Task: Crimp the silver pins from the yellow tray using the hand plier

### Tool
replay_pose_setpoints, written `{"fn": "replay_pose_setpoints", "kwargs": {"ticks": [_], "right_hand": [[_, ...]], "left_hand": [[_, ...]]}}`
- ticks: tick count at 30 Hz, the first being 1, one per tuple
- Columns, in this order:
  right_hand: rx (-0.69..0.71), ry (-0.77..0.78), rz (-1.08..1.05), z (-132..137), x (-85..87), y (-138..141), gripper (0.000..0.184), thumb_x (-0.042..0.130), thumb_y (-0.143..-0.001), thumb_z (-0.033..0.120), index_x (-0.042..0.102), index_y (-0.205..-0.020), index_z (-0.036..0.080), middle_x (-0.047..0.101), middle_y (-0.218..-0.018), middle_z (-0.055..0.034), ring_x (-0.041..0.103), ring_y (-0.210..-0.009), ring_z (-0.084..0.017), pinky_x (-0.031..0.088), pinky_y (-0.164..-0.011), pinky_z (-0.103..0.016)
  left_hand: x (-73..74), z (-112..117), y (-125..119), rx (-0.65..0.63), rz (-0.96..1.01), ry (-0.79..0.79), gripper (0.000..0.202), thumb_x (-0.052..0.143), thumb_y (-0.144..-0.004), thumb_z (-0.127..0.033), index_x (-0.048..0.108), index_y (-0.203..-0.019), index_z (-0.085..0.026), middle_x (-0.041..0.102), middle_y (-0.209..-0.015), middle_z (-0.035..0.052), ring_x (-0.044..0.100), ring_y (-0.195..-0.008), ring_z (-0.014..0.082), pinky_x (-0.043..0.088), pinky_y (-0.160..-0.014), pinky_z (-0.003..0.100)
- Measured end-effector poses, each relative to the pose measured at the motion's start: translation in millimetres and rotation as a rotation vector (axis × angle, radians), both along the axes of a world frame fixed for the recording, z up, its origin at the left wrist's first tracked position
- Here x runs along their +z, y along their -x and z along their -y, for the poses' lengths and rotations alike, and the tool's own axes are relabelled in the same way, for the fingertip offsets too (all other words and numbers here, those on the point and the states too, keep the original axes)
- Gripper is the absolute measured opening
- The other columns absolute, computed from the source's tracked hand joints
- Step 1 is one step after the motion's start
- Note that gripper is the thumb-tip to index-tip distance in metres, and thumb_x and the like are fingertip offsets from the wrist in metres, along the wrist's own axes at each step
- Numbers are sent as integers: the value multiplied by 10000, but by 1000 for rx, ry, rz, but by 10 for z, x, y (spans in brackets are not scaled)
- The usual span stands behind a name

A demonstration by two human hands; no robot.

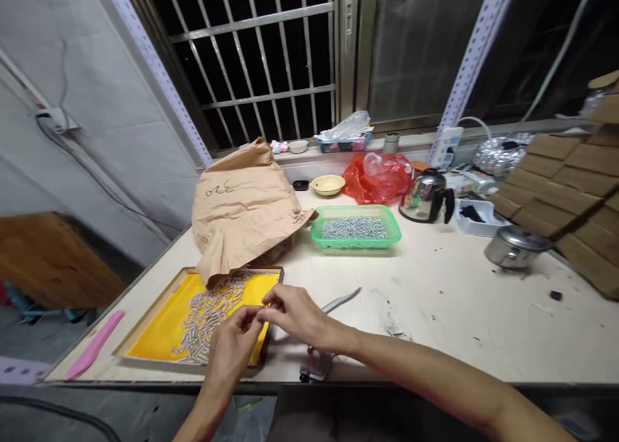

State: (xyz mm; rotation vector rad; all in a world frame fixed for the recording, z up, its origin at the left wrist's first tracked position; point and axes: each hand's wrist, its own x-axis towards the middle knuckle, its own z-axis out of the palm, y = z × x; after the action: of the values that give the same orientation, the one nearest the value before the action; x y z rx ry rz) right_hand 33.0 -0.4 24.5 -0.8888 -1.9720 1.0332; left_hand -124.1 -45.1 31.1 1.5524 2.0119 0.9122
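The left hand (233, 344) and right hand (296, 311) meet by the right edge of one tray (153, 332), near side, fingertips closed together; whether they grip anything, I cannot tell. Dozens of metal pins (199, 331) lie in that tray; one green basket (355, 243), farther right, holds many small metal pieces (354, 228).

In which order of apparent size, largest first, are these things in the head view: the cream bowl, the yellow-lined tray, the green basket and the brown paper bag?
1. Brown paper bag and yellow-lined tray: too alike to rank, the tray being nearer the camera
2. Green basket
3. Cream bowl
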Motion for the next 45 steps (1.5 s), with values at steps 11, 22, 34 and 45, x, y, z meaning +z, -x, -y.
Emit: {"fn": "replay_pose_setpoints", "kwargs": {"ticks": [11,22,34,45], "right_hand": [[-72,20,36,108,47,88,95,501,-807,157,568,-742,179,610,-711,24,530,-650,-104,370,-597,-206],[-44,-119,132,-83,-123,497,303,553,-818,151,536,-1120,142,632,-984,-62,567,-898,-166,421,-839,-298],[-95,-312,410,427,-216,-1033,221,437,-928,199,609,-1061,163,613,-942,-80,572,-886,-178,457,-795,-302],[-202,-342,590,823,-622,-1369,192,484,-919,215,622,-1048,186,597,-872,-66,494,-829,-191,406,-748,-317]], "left_hand": [[91,179,-124,70,517,63,415,752,-531,-493,663,-716,-132,646,-667,23,565,-573,128,473,-520,220],[-18,106,351,242,565,69,357,774,-498,-387,610,-676,-125,619,-614,6,576,-555,112,493,-505,211],[-199,274,-540,-205,507,371,202,591,-641,-344,495,-715,-183,556,-508,-48,458,-391,79,361,-354,172],[-351,117,-558,-279,389,709,277,602,-626,-399,455,-544,-179,344,-388,-95,205,-341,25,120,-339,178]]}}
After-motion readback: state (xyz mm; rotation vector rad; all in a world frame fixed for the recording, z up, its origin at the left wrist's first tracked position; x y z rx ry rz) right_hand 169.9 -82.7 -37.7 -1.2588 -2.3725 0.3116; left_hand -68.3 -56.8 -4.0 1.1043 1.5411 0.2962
